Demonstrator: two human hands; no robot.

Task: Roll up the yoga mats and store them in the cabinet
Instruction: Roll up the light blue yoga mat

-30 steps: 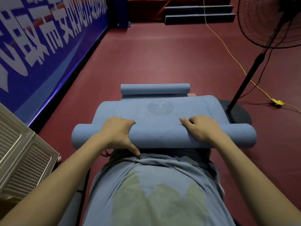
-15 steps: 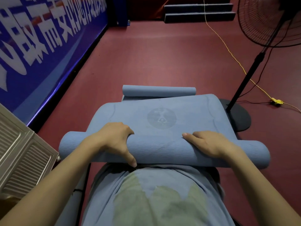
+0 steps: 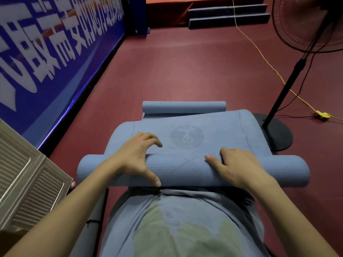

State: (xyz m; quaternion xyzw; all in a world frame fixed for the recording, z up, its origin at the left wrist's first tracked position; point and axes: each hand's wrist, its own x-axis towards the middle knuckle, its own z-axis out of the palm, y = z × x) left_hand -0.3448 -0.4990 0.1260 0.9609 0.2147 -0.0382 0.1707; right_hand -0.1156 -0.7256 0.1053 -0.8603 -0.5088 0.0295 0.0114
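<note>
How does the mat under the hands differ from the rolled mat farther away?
The near mat is only part rolled, with a flat stretch ahead bearing a round emblem; the far mat looks fully rolled. The near roll looks thicker and longer in this view. The left hand and right hand grip the near mat; nothing touches the far one. Both are the same blue.

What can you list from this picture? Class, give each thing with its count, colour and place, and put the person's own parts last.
mat: one, blue, part-rolled, nearest the person
far mat: one, blue, rolled, behind the first
floor: one, dark red
banner: one, blue with white writing, left wall
fan: one, black, standing at right
cord: one, yellow, across floor at right
steps: two, dark, far end
cabinet: one, beige metal, lower left
shirt: one, blue-grey, bottom centre
left hand: on the roll
right hand: on the roll
</note>
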